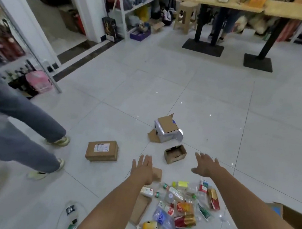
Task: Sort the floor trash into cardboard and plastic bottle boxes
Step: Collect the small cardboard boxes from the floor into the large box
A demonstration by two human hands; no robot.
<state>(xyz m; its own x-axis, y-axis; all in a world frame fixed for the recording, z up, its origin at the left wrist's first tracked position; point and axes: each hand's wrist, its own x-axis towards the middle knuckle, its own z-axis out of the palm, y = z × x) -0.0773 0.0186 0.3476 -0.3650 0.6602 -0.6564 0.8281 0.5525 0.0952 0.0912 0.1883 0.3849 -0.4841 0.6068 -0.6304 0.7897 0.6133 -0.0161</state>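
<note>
Both my arms stretch forward over the white tiled floor. My left hand [143,167] is open with straight fingers and holds nothing; a small cardboard piece [157,174] lies just right of it. My right hand [206,165] is open too, fingers spread, right of a small open brown box [175,153]. A closed brown parcel [102,150] lies to the left. Farther off sits a white and brown box [167,130] with raised flaps. A heap of plastic bottles [183,206] lies under my arms, with flat cardboard [141,209] beside it.
A person in grey jeans [9,126] stands at the left. A large cardboard box [296,217] shows at the right edge. Loose bottles [71,218] lie lower left. Black table bases [203,47] and a wooden stool [186,16] stand at the back, shelves at back left.
</note>
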